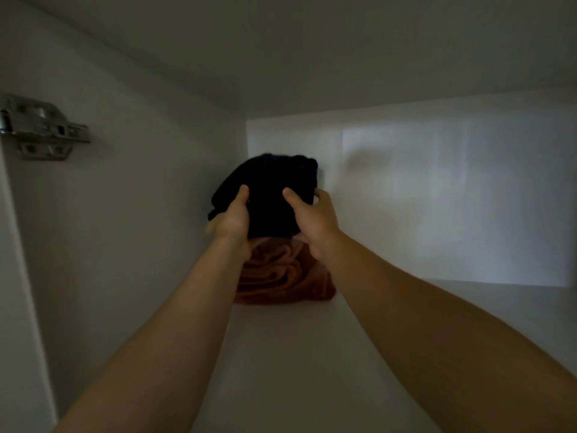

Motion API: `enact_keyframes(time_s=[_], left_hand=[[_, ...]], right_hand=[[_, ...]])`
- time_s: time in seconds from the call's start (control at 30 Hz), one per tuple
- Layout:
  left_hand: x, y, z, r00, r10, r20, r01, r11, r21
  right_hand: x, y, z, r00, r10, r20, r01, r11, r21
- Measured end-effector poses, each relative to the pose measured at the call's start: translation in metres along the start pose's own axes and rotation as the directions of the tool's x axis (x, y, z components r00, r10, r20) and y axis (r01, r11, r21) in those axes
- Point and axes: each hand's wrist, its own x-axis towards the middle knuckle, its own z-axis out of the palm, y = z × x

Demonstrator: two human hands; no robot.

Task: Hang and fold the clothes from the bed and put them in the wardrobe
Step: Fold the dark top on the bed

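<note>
I look into a white wardrobe compartment. A folded dark garment (pixel 271 189) is held at the back left corner, just above a folded orange-brown garment (pixel 281 276) that lies on the white shelf (pixel 312 354). My left hand (pixel 232 218) grips the dark garment's left side, thumb on top. My right hand (pixel 312 220) grips its right side, thumb on the front and fingers round the edge. Whether the dark garment rests on the orange one I cannot tell.
The compartment's left wall (pixel 140 214) carries a metal door hinge (pixel 40 128) near the front. The back wall (pixel 437 198) and ceiling (pixel 312 57) close the space. Bare shelf extends to the right of the clothes.
</note>
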Motion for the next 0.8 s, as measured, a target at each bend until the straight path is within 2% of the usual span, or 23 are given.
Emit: enact_keyframes(time_s=[0.07,0.13,0.17,0.3,0.37,0.43,0.5,0.6,0.63,0.7,0.8], left_hand=[[0.022,-0.016,-0.011,0.995,-0.094,-0.013,0.095,0.991,0.094],[0.040,-0.034,-0.023,0.976,-0.210,0.052,0.200,0.968,0.154],[0.045,-0.038,-0.028,0.968,-0.239,0.075,0.224,0.960,0.165],[0.050,-0.040,-0.037,0.961,-0.250,0.120,0.230,0.961,0.155],[0.053,-0.041,-0.035,0.959,-0.254,0.128,0.245,0.966,0.082],[0.049,-0.039,-0.028,0.975,-0.218,0.043,0.218,0.976,0.005],[0.040,-0.034,-0.017,0.990,-0.136,-0.044,0.132,0.988,-0.077],[0.025,-0.028,0.001,0.996,-0.029,-0.084,0.019,0.992,-0.125],[0.018,-0.025,0.007,0.999,-0.004,-0.040,-0.001,0.991,-0.132],[0.009,-0.023,0.021,0.989,-0.050,0.141,0.066,0.991,-0.115],[-0.006,-0.025,0.044,0.912,-0.142,0.384,0.149,0.989,0.012]], right_hand=[[0.011,0.014,0.006,0.988,0.137,0.064,-0.135,0.990,-0.041],[0.016,0.025,0.007,0.947,0.287,0.147,-0.279,0.958,-0.069],[0.017,0.028,0.007,0.934,0.316,0.168,-0.304,0.948,-0.091],[0.021,0.034,0.013,0.945,0.283,0.162,-0.266,0.957,-0.118],[0.020,0.036,0.014,0.954,0.262,0.147,-0.250,0.964,-0.091],[0.017,0.035,0.011,0.965,0.223,0.138,-0.214,0.973,-0.082],[0.014,0.029,0.004,0.972,0.187,0.144,-0.180,0.982,-0.062],[0.004,0.010,-0.011,0.982,0.132,0.134,-0.133,0.991,0.002],[0.000,0.003,-0.016,0.987,0.112,0.116,-0.115,0.993,0.013],[-0.009,-0.012,-0.030,0.994,0.085,0.070,-0.086,0.996,0.010],[-0.020,-0.025,-0.053,0.996,0.084,-0.012,-0.083,0.995,0.046]])
